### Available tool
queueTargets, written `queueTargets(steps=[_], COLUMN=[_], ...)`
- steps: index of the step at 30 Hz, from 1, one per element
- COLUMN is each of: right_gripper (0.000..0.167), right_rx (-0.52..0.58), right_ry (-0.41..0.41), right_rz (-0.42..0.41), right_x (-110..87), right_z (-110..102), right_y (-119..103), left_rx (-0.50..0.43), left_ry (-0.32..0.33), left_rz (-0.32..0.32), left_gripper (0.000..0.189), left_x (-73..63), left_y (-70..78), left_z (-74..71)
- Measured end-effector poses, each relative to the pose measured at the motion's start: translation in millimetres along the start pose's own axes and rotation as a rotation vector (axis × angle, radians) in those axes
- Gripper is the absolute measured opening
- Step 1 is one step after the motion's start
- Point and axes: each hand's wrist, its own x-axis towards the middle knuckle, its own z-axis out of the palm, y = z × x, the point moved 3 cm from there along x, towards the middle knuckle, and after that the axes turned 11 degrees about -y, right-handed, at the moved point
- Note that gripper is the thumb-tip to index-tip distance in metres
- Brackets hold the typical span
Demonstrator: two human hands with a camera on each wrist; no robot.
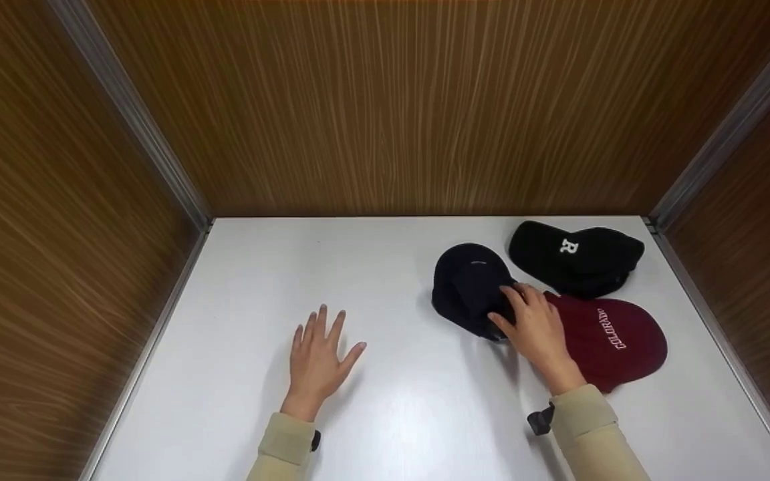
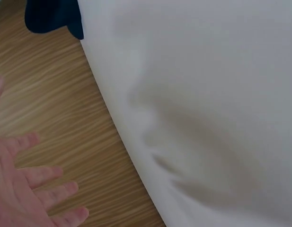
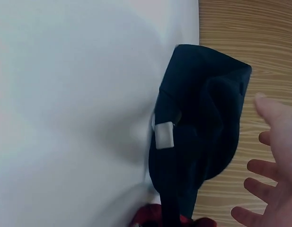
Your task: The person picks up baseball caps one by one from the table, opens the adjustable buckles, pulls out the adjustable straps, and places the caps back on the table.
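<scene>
A navy cap [image 1: 468, 287] lies right of the middle of the white table, its brim toward the back. My right hand [image 1: 537, 327] hovers at its strap side with fingers loosely bent. In the right wrist view the thumb and fingers [image 3: 264, 189] stand apart from the cap [image 3: 183, 94], whose strap carries a pale buckle [image 3: 164, 135]. Partly beneath my right hand and wrist lies a maroon cap [image 1: 615, 341] lettered COLORADO. My left hand [image 1: 315, 364] is held over the table at left, fingers spread, holding nothing.
Behind the maroon cap a black cap [image 1: 579, 257] with a white R sits near the back right corner. Wood-grain panels [image 1: 385, 107] wall the white table [image 1: 258, 267] at the back and both sides, with grey metal strips at the corners.
</scene>
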Motion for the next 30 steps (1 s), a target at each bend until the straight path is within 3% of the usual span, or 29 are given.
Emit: queueTargets(steps=[14, 25, 30], right_gripper=[0.051, 0.028, 0.015], right_rx=[-0.02, -0.005, 0.004], right_ry=[-0.018, 0.052, 0.106], right_rz=[-0.012, -0.044, -0.124], right_x=[14.2, 20.6, 23.6], right_z=[17.1, 24.9, 28.4], right_y=[-4.4, 0.7, 0.5], left_rx=[-0.018, -0.079, -0.097], left_ry=[-0.035, -0.088, -0.083], left_rz=[0.07, 0.158, 0.216], left_gripper=[0.069, 0.065, 0.06], left_x=[17.6, 24.0, 25.5], left_y=[32.0, 66.4, 82.4], left_z=[13.3, 31.9, 38.8])
